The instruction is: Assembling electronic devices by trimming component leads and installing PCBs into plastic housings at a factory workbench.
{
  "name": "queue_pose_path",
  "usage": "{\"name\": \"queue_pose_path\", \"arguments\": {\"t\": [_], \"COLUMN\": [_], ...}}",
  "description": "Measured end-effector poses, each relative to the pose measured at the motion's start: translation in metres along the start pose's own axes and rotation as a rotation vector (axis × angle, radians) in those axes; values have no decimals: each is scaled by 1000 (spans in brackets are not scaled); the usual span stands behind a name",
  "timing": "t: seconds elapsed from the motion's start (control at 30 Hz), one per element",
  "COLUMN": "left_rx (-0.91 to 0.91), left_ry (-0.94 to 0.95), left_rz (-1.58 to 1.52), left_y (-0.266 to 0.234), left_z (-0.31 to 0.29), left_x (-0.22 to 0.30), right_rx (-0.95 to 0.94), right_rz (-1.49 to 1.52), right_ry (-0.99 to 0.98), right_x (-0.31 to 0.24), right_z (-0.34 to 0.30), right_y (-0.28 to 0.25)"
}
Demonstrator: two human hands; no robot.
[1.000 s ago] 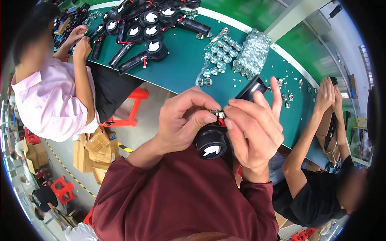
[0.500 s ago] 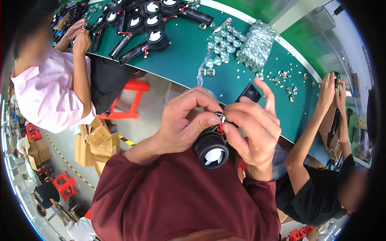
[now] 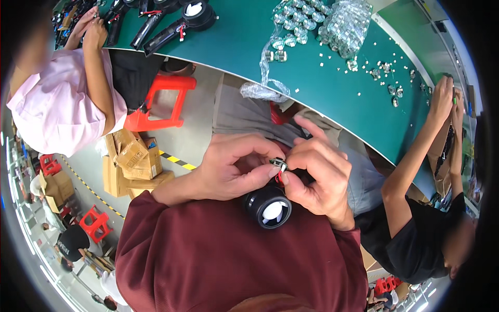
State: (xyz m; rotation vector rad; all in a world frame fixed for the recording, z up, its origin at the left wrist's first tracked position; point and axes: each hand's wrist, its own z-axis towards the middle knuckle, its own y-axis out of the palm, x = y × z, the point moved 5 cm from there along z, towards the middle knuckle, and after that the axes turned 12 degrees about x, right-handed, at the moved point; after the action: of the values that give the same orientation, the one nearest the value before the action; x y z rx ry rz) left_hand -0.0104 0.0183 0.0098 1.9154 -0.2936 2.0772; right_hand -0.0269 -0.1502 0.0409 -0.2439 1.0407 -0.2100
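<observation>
Close to my chest, my left hand (image 3: 228,167) is closed, pinching a small circuit board (image 3: 278,163) between thumb and forefinger. My right hand (image 3: 321,179) is closed too, its thumb and forefinger on the red wire lead (image 3: 279,178) just under the board; its other fingers are partly raised. Below the fingertips hangs a black round-headed device (image 3: 266,208), its open ring facing up with a white piece inside. The rest of its body is hidden behind my hands.
The green table (image 3: 327,88) carries loose circuit boards (image 3: 300,21), a bubble-wrapped stack of boards (image 3: 347,28) and several black devices (image 3: 200,15). Crumpled plastic wrap (image 3: 265,90) hangs at its edge. Co-workers sit on both sides. A red stool (image 3: 174,99) and cardboard boxes (image 3: 134,161) stand left.
My view has tilted down, and the table sits higher in it. Both hands keep their pinch on board and lead. The black handle end seen beyond my right hand is now hidden.
</observation>
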Motion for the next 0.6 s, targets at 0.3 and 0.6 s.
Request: {"name": "queue_pose_path", "arguments": {"t": [0.3,0.6], "left_rx": [-75,-160], "left_ry": [-82,8], "left_rz": [-3,154], "left_y": [1,0], "left_z": [-5,5], "left_x": [-5,1], "right_rx": [-29,-54], "right_rz": [8,-46], "right_ry": [45,28], "right_x": [5,4], "right_z": [-6,-8], "right_y": [-1,-1]}}
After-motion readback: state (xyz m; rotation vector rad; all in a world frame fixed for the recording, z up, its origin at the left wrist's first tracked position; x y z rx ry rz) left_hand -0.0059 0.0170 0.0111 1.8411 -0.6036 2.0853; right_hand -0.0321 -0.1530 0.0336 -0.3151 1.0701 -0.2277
